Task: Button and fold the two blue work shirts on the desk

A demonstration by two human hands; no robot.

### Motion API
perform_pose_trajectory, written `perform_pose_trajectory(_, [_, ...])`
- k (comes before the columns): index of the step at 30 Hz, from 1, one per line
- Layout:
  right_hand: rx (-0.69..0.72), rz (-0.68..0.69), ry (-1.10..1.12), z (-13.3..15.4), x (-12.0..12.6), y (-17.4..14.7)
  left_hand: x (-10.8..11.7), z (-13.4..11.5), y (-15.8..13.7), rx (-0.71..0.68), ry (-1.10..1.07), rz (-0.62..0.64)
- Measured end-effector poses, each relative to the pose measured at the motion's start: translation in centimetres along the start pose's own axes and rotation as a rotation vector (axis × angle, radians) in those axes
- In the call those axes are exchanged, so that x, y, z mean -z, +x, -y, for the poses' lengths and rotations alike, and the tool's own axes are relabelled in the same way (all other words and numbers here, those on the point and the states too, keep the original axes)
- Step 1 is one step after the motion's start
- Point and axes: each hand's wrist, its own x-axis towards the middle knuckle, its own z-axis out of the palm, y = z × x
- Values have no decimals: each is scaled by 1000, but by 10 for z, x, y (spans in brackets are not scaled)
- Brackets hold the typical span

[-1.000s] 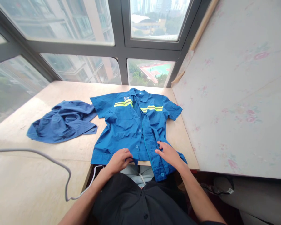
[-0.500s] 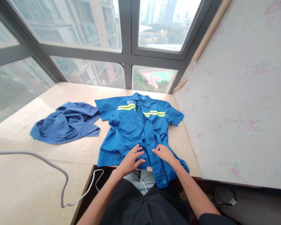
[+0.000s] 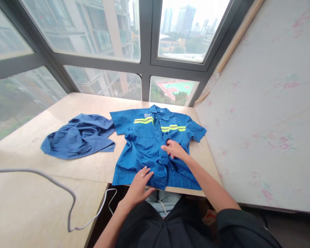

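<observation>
Black cloth of the wearer's top [image 3: 144, 229] and pale trousers [image 3: 161, 199] lie nearest, at 6 o'clock. Taking the middle of the work shirt [image 3: 141, 151] as the dial's centre, the left hand [image 3: 139, 186] is at 7 o'clock by the hem, fingers loosely spread with the thumb apart, gripping nothing visible. At 8 o'clock a grey cable [image 3: 73, 198] loops over the table [image 3: 80, 168].

Close to the dial's centre, toward 2 o'clock, the right hand [image 3: 175, 150] is over the front opening, fingers bent and close together; whether they pinch cloth I cannot tell. It has moved up the shirt from the lower front.

Half a second ago one front edge hung past the table toward the lap; now it lies on the table, and the two fronts meet or overlap low down, near a button [image 3: 160, 162]. I judge this brings the front closer to lying straight, though wrinkles remain.

Beyond, yellow-green stripes [image 3: 173, 128] and the collar [image 3: 160, 112] point to 12, the crumpled blue garment [image 3: 77, 136] sits at 10, and the window frame [image 3: 145, 51] rises behind at 12.
</observation>
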Motion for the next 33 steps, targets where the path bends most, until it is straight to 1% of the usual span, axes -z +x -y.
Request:
perform_pose_trajectory(1, [-53, 246, -53, -1, -6, 1, -5, 0, -3, -7, 34, 56])
perform_pose_trajectory(2, [-97, 436, -85, -3, -10, 1, -8, 1, -5, -9, 63, 100])
perform_pose_trajectory(3, [-118, 549, -93, -5, -11, 0, -10, 1, -7, -7, 83, 128])
perform_pose_trajectory(4, [-107, 583, -79, -8, -10, 0, -10, 2, -8, -1, 92, 144])
perform_pose_trajectory(5, [-72, 558, -48, -10, -6, 1, -9, 2, -8, 6, 90, 154])
perform_pose_trajectory(6, [-29, 498, -12, -12, 1, 2, -6, 3, -6, 16, 81, 161])
perform_pose_trajectory(9, [51, 240, 53, -13, 27, 15, 7, 1, 5, 73, 41, 152])
perform_pose_trajectory(11, [70, 60, 47, -10, 42, 31, 13, -3, 18, 120, 30, 95])
perform_pose_trajectory(12, [79, -9, 26, -9, 48, 41, 14, -6, 25, 131, 27, 54])
perform_pose_trajectory(14, [84, -80, -44, -5, 53, 64, 12, -12, 40, 111, 17, -25])
perform_pose_trajectory(17, [63, -82, -147, 1, 50, 106, 2, -16, 59, 45, 11, -112])
perform_pose_trajectory(19, [49, -79, -177, 6, 45, 137, -9, -14, 66, 40, 34, -168])
perform_pose_trajectory(21, [30, -96, -202, 12, 41, 168, -19, -7, 66, 62, 74, -229])
perform_pose_trajectory(24, [-14, -138, -233, 22, 37, 212, -33, 5, 58, 90, 152, -302])
perform_pose_trajectory(27, [-57, -165, -261, 28, 33, 247, -42, 13, 47, 74, 242, -313])
perform_pose_trajectory(30, [-99, -144, -294, 33, 34, 275, -45, 15, 43, 60, 317, -300])
perform_pose_trajectory(33, [-125, -104, -307, 42, 46, 299, -44, 13, 43, 62, 372, -290])
